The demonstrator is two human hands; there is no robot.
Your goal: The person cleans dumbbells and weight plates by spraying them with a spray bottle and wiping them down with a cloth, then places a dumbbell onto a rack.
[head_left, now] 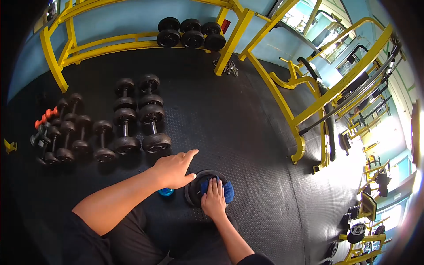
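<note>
One bunched blue cloth [228, 192] lies on a round black weight plate [189, 194] on textured flooring [260, 190]. Right hand [213, 199] rests flat on it, fingers straight, close together; left hand [175, 170] hovers open, index finger extended. Beyond: round-headed dumbbells [126, 116], yellow metal rack [53, 59].

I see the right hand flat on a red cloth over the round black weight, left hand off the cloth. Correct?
Not quite: the head view shows the cloth is blue, not red. The right hand is flat on it over the round black weight, and the left hand is off it.
</note>
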